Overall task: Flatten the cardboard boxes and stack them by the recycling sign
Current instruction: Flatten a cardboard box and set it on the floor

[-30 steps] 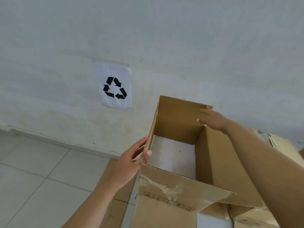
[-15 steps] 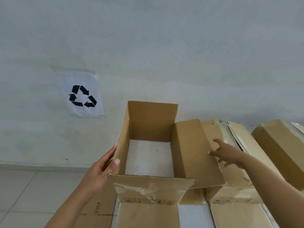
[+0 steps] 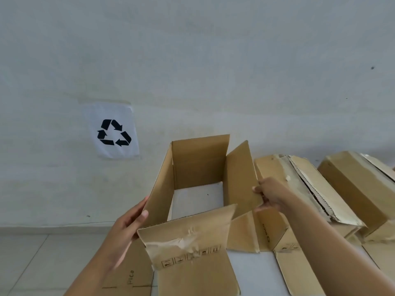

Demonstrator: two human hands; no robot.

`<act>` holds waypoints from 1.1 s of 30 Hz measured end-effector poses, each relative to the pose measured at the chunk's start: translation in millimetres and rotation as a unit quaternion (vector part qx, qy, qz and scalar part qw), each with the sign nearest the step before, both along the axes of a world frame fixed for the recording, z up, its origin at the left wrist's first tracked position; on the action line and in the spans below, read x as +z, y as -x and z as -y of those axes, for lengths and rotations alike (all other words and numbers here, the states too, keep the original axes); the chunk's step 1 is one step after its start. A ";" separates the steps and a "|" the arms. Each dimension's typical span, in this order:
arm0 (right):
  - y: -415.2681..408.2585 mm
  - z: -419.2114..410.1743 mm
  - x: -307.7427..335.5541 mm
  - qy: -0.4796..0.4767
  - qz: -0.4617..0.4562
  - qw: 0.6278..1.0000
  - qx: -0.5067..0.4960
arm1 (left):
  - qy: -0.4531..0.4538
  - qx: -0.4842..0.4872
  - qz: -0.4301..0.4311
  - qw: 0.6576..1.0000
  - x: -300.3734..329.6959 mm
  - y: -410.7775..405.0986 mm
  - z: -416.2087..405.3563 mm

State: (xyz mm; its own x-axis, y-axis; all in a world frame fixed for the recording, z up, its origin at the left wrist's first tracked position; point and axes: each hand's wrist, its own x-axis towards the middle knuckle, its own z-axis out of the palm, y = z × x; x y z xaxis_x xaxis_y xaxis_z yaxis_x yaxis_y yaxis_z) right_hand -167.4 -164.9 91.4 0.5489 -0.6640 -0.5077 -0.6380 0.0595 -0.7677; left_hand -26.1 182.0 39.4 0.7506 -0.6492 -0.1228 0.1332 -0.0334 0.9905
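At the centre of the frame we see an open cardboard box (image 3: 198, 167), held up with both ends open, so that the pale floor shows through it. Its far flap stands upright against the wall (image 3: 213, 60); its near flap (image 3: 188, 242), torn and bearing printed handling symbols, folds toward us in the lower centre.

The left hand (image 3: 126, 229), at lower centre-left, grips the box's left panel near its lower corner: the thumb lies on the inner face and the fingers run along the outer face. The right hand (image 3: 271, 194), right of centre, pinches the edge of the box's right side flap (image 3: 241, 178), thumb above and fingers curled beneath. That flap angles outward to the right.

The recycling sign (image 3: 113, 131), a white sheet with three black arrows, is fixed to the wall in the left-centre of the frame, just left of the held box and above the tiled floor (image 3: 32, 263).

Below the hands, flattened cardboard (image 3: 130, 272) lies on the floor at the lower centre, with handwriting on it that we cannot read with confidence. To the right, a second box (image 3: 299, 189) with torn, ragged flaps lies beside the held one, and a third box (image 3: 354, 184) rests at the right edge of the frame. More flat cardboard (image 3: 299, 272) lies at the lower right.
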 end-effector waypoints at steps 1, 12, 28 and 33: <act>-7.9 -7.3 1.0 0.002 0.004 1.000 -0.010 | 0.012 -0.008 -0.018 1.000 -1.0 -0.6 -8.9; -99.2 -103.0 4.5 -0.005 0.032 0.997 -0.067 | -0.028 -0.050 0.001 0.998 2.6 22.5 -69.6; -120.9 -131.0 -10.5 -0.043 0.112 0.990 -0.068 | -0.144 -0.120 0.257 0.948 -32.4 70.3 -71.6; -114.8 -142.1 -20.9 -0.023 0.020 0.997 0.069 | -0.164 -0.150 0.274 0.936 -21.4 63.0 -59.2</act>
